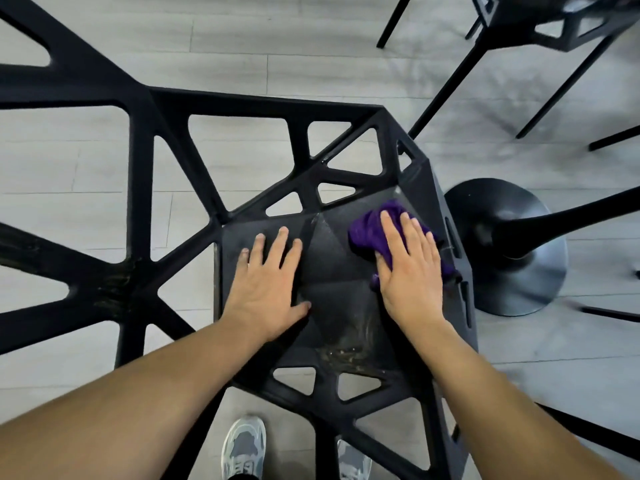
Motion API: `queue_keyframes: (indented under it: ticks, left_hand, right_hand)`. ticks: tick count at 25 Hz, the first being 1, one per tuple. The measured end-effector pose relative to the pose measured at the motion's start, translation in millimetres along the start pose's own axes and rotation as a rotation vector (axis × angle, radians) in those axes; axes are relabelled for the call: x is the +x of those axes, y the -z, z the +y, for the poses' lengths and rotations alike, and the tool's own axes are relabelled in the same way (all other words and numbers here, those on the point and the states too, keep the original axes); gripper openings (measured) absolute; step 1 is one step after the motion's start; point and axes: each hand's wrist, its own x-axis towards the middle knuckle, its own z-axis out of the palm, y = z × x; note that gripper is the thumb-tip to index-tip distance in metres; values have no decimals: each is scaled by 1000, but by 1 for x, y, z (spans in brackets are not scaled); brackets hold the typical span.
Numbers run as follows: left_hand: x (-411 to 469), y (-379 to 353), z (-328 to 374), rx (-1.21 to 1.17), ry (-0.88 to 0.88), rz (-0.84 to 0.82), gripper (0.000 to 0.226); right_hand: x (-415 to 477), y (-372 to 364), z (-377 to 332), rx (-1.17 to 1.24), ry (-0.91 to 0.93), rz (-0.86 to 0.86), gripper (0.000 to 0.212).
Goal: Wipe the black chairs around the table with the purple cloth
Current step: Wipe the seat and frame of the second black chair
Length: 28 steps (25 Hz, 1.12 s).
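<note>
The black chair [332, 271] filled mid-frame, its faceted seat solid and smeared pale near the lower edge, its back an open web of angular cut-outs. The purple cloth [367, 232] lay bunched on the seat's right side, partly under the flat right hand [410, 268]. A second black chair [509, 15] stood upper right.

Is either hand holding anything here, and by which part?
Nothing is gripped. The right hand presses flat on top of the purple cloth against the black chair seat; the left hand rests open on the seat.

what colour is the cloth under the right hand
Purple cloth, pressed flat by the right hand; head view.
</note>
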Motion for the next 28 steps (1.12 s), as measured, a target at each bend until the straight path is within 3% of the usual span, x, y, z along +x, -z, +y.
queue_keyframes:
  ticks: [4,7,10,13,19,25,28]
  left_hand:
    - [5,-8,10,52,-67,-94,109]
    - [5,-10,9,60,-56,-94,110]
    - [6,-11,8,36,-43,-107,110]
    - [6,-9,9,0,-45,-121,110]
    - [4,-10,3,16,-75,-89,105]
    - [8,7,-10,93,-18,-114,105]
    - [9,4,-18,55,18,-92,111]
  right_hand:
    - [69,4,2,95,-166,91,63]
    - [94,7,10,154,-189,112,65]
    - [68,0,2,66,-108,132,67]
    - [18,-16,-20,-22,116,60,76]
    - [54,-25,-43,1,350,-43,74]
    - [28,-25,-38,34,330,51,80]
    - [49,-16,-55,208,175,182,72]
